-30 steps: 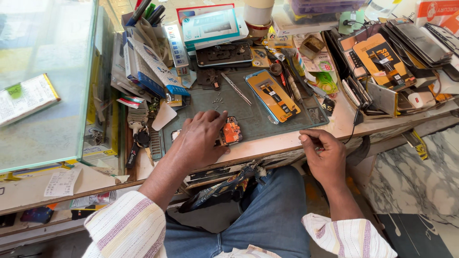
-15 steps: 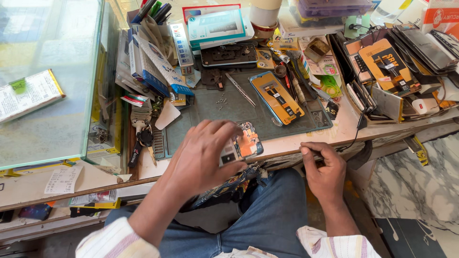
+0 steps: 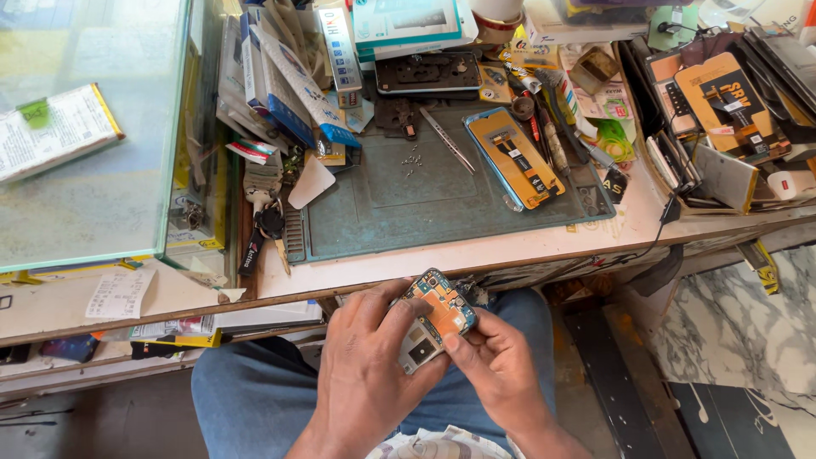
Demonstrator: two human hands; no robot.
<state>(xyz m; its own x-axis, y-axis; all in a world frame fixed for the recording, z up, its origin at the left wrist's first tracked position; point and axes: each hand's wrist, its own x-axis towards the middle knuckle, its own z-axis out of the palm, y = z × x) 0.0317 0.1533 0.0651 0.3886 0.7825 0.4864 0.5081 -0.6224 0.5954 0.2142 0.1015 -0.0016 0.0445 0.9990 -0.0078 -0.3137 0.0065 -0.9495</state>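
Both hands meet over the lap, below the front edge of the workbench [image 3: 510,251]. Left hand [image 3: 370,365] cups an opened phone [image 3: 433,319] from the left & underneath, fingers curled round its side, thumb up near the top corner. Right hand [image 3: 497,365] pinches the phone's right side, thumb & fingertips closed on the edge. Phone has its back off: orange-brown board area w/ teal rim up top, grey metal section w/ a dark square lower down. It's tilted, held clear of the bench, just under the front edge, above blue jeans [image 3: 255,391].

On the bench a grey-green repair mat [image 3: 399,195] fills the middle, its near edge just behind the bench's front edge. Most of the mat's front half is bare, so that's the open room. Tiny screws [image 3: 413,159] sit in a loose cluster near mat centre; tweezers [image 3: 448,140] lie diagonal just beside them toward the back. A phone display panel w/ yellow backing [image 3: 514,157] lies angled on the mat's right part. A dark phone frame [image 3: 429,72] sits at the mat's back edge.

Left of the mat: a white guitar-pick-shaped pry tool [image 3: 312,181] overlapping the mat's left edge, boxes & packets stacked upright behind. Glass display case [image 3: 93,153] takes the bench's left end. Right end is crowded w/ stacked screens & parts [image 3: 731,102], up to the right edge. Marble-pattern floor [image 3: 731,323] is below right.
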